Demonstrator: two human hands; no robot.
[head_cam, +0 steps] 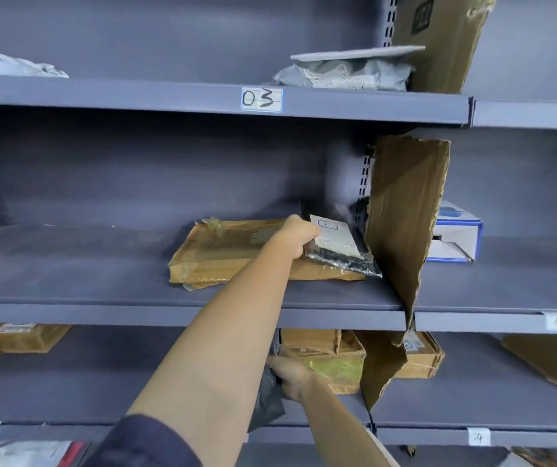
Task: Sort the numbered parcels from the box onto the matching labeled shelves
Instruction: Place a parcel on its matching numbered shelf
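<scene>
Nearest the camera, the right hand (289,379) is gripping a dark grey bag (267,399), fingers curled over its top edge, right at the lip of the lower shelf (439,429). Farther up, the left hand (299,235) is pinching a black parcel (341,251) with a white label, resting on a flat brown parcel (236,254). Just right of those fingers a torn cardboard divider (401,224) is standing. Left of them the middle shelf (68,264) is lying wide open.
</scene>
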